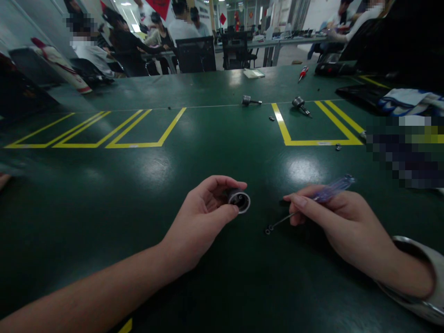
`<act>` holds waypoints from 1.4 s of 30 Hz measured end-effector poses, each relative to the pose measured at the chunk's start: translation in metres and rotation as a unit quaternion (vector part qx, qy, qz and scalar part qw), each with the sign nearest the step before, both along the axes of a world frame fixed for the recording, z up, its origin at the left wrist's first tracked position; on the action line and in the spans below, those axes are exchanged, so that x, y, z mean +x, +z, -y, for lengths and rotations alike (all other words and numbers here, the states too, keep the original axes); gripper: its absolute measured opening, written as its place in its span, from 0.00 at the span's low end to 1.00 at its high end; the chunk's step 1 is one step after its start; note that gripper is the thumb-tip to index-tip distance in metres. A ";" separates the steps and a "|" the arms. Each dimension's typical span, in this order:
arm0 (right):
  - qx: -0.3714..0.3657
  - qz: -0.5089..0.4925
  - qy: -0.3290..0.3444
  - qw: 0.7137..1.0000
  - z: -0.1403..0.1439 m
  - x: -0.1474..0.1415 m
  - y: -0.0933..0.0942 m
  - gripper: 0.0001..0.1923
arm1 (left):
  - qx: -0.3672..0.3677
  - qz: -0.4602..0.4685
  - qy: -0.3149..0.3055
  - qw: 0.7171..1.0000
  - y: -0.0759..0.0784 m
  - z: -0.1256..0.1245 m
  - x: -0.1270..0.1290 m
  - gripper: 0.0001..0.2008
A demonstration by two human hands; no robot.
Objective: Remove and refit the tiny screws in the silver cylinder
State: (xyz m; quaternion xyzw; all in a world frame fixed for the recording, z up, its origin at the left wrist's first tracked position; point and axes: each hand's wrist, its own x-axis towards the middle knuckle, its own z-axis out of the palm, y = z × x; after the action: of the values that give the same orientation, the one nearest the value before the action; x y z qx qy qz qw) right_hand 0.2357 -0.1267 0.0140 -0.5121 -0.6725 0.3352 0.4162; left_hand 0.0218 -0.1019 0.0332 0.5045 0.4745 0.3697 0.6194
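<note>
At the far left, yellow taped outlines mark bays on the green bench, presumably to keep parts sorted by place.

Nearer the middle, the left hand is closed around a small dark cylindrical part. Thumb and fingers pinch its sides, and its open, pale-rimmed end is turned toward the right hand, so the bore faces the tool. It sits just above the bench, not resting flat on it.

Just right of that, a tiny dark ring, probably a washer or nut, lies on the bench at the tip of a screwdriver. The right hand grips the clear blue handle between thumb and forefinger. The shaft slants down and left, a light hold suited to nudging or picking up the small piece.

Farther back, two similar cylindrical parts with stems lie near the right taped bay. Beyond them lies a red-handled screwdriver, and at the far right edge a pair of blue-and-white gloves.
</note>
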 end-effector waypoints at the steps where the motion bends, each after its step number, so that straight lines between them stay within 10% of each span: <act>1: 0.041 0.032 0.009 0.999 0.002 -0.001 0.003 0.12 | -0.002 0.001 -0.001 1.000 0.000 0.000 0.000 0.13; 16: 0.314 0.155 0.125 0.928 0.019 -0.005 0.014 0.07 | -0.019 0.004 0.009 1.000 -0.001 0.001 0.003 0.17; 42: 0.305 0.192 0.189 0.913 0.022 -0.018 0.010 0.06 | 0.029 -0.039 0.036 0.998 -0.002 0.007 0.014 0.12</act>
State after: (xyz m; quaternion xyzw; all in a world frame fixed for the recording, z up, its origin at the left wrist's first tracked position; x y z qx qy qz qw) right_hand 0.2177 -0.1485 0.0239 -0.2783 -0.8931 0.0810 0.3439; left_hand 0.0359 -0.1089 0.0313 0.5188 0.5050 0.3861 0.5717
